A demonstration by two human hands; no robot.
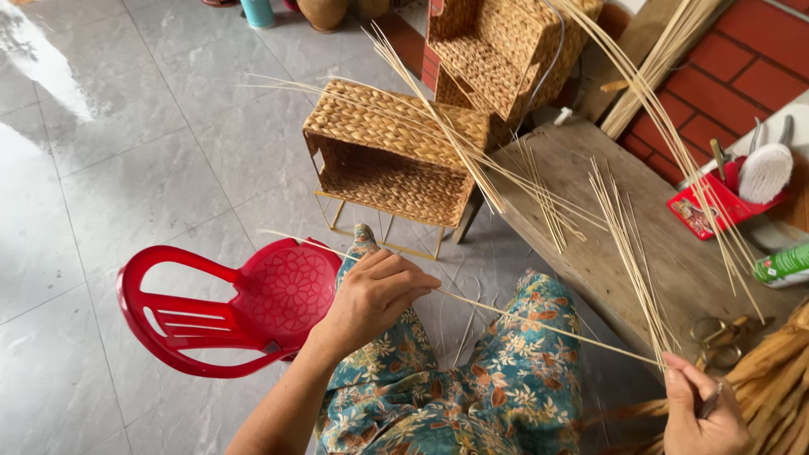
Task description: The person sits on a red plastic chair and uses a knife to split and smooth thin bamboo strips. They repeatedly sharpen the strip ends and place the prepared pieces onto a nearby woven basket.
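Note:
A long thin pale cane strand stretches across my lap between both hands. My left hand pinches it near its left part, above my floral-trousered knee; the strand's tip runs on leftward over the red chair. My right hand at the bottom right grips the strand's other end together with a small metal tool. More loose cane strands fan out over the wooden plank just above my right hand.
A red plastic chair stands left of my knees. Two woven baskets sit ahead on the grey tiled floor. Scissors, a red tray with a brush, a green bottle and bundled fibre lie at right.

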